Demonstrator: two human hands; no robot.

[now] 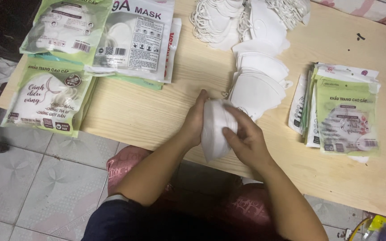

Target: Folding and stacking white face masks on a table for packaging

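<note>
You're holding a stack of white masks [214, 129] over the surface [148, 111] edge, left hand [196, 119] and right hand [243, 139] both clamping it. Probably light, soft, slippery; pinch the folded edges.

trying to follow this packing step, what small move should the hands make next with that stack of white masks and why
Probably square the stack of white masks first: both hands, left hand and right hand, clasp it upright above the table edge, and its edges look uneven. The empty green pouches lie flat to the right, apart from the hands.
</note>
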